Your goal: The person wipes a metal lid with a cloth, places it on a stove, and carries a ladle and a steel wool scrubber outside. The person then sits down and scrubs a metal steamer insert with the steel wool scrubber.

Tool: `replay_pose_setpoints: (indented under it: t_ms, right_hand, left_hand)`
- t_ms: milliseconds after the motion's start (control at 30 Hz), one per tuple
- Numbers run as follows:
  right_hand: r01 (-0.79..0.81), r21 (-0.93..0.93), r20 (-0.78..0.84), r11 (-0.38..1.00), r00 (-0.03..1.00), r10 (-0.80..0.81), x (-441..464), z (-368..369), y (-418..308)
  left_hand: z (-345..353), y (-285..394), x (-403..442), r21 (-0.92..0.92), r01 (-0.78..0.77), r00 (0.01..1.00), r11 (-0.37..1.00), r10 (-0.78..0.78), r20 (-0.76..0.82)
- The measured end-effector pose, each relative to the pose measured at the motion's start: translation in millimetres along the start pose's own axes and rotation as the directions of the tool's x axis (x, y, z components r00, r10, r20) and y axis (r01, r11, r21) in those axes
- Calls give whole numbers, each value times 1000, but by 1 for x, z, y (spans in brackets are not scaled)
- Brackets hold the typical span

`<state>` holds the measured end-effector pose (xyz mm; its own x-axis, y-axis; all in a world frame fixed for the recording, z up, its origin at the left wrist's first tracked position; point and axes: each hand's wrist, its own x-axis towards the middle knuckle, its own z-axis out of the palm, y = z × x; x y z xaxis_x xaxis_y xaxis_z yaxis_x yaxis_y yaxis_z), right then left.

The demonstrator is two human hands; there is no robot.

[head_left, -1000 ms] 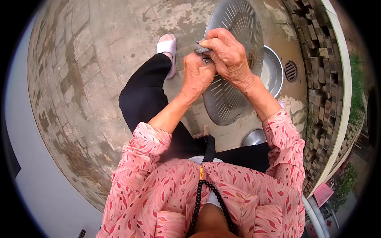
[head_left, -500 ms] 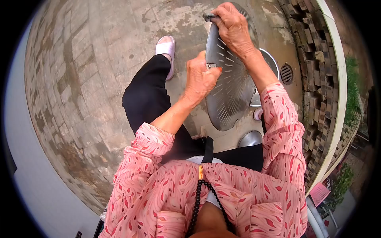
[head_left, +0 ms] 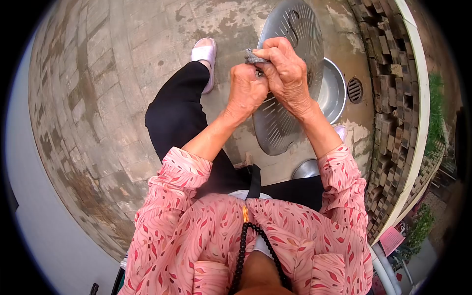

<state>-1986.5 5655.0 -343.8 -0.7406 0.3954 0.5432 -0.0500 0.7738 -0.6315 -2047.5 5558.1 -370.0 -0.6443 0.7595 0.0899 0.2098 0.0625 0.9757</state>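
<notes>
Perforated metal plate (head_left: 278, 125) stands tilted at upper centre, its left edge in the closed left hand (head_left: 246, 93); that grip wants steadiness while the right hand (head_left: 289, 76), pinching a grey pad (head_left: 254, 57), presses evenly. Beyond lies a basin (head_left: 336, 93).

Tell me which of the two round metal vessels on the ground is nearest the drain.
The open basin, partly behind the perforated metal disc. It's right beside the drain; the other is by the right leg.
</notes>
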Motion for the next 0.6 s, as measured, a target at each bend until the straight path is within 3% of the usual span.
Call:
replay_pose_setpoints:
  t_ms: [67, 133, 200, 267, 333, 433, 600]
  right_hand:
    - [-7, -18, 17, 1000, 1000, 7, 9, -8, 12]
    - [-32, -117, -67, 993, 997, 24, 32, -13, 33]
    - [-20, -82, -43, 996, 999, 16, 20, -10, 25]
    - [-32, 84, 5, 996, 999, 32, -11, -7, 5]
    - [-175, 73, -26, 982, 984, 177, -35, -13, 12]
    - [-366, -88, -155, 927, 924, 350, -72, -24, 51]
    - [-412, -121, -225, 903, 897, 380, -103, -19, 49]
  left_hand:
    - [-1, 1, 1, -133, 92, 994, 987, -84, 63]
    - [-3, 4, 0, -221, 157, 986, 963, -140, 92]
    - [-3, 4, 3, -149, 93, 995, 984, -86, 51]
    - [-2, -1, 3, -109, 84, 996, 990, -82, 21]
    - [-1, -6, 1, -90, 115, 992, 989, -111, 54]
    - [-3, 4, 1, -316, 253, 967, 915, -230, 106]
    - [-17, 7, 33, -534, 517, 854, 669, -448, 266]
